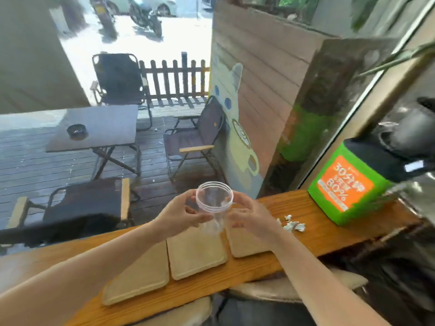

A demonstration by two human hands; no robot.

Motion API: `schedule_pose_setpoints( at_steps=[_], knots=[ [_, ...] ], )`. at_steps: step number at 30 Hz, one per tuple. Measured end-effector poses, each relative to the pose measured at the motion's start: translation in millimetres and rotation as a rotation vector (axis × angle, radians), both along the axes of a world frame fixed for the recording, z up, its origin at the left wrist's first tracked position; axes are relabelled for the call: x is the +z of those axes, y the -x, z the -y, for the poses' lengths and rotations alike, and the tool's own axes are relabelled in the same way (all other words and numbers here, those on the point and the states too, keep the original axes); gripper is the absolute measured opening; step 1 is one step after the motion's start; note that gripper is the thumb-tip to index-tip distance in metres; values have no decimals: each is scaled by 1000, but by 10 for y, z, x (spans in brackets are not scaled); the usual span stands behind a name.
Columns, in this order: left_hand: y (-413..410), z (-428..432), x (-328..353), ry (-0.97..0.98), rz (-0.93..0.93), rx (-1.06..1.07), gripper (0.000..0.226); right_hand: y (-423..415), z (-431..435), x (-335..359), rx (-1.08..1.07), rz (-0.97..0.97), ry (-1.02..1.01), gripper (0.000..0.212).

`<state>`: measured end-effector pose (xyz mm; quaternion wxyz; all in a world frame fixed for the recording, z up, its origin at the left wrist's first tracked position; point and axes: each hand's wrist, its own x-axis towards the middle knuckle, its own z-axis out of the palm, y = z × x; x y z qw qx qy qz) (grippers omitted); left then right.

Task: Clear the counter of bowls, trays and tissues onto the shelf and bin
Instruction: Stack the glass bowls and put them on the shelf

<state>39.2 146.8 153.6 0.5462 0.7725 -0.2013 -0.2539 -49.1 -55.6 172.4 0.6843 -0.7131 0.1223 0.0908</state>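
Observation:
Above the wooden counter I hold a clear plastic cup upright between both hands. My left hand grips its left side and my right hand its right side. Under the hands three beige trays lie side by side on the counter: a left tray, a middle tray and a right tray, partly hidden by my right wrist. Crumpled white tissues lie on the counter right of my right hand.
A green box with an orange label stands at the counter's right end, dark equipment on top. Beige stool seats sit below the counter's near edge. Beyond the window are folding chairs and a table with an ashtray.

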Motion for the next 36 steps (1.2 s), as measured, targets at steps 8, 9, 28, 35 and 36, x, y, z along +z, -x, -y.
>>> schedule_pose_setpoints(
  at_steps=[8, 9, 28, 35, 36],
  knots=[
    [1530, 2061, 375, 131, 34, -360, 46, 2189, 1450, 319, -518, 172, -7, 53],
    [1762, 2301, 376, 142, 39, -402, 46, 2497, 1605, 351, -568, 172, 13, 53],
    [4336, 5108, 65, 22, 31, -1009, 54, 5514, 3245, -38, -1224, 23, 51, 49],
    [4106, 6406, -151, 31, 59, -1011, 59, 5268, 4548, -228, -1264, 19, -41, 48],
    [4030, 6631, -170, 28, 68, -1002, 59, 5194, 4800, -248, -1246, 17, -44, 48]
  ],
)
